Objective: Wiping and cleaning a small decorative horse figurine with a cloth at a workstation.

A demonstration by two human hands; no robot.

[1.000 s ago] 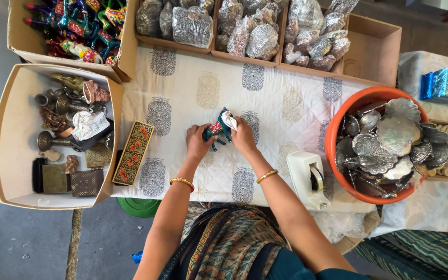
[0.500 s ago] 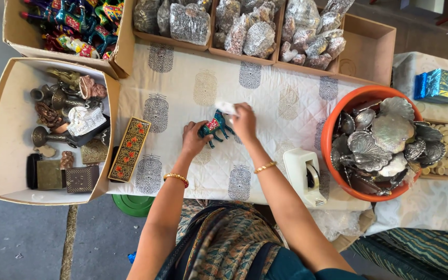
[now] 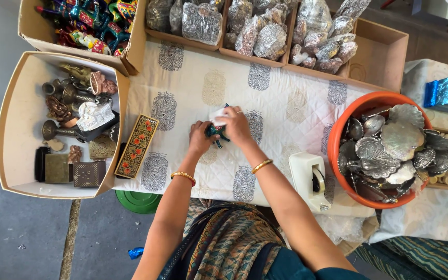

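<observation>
Head view — two hands, left hand (image 3: 200, 138) and right hand (image 3: 234, 126), pinching one teal figurine (image 3: 217, 132).

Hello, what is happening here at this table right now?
A person stands at a table covered with a printed white cloth. Both hands are on a small painted figurine in the middle: the left hand steadies it, and the right hand presses a white piece of paper or cloth on it. A white tape dispenser stands to the right, beside an orange tub of silver dishes.
</observation>
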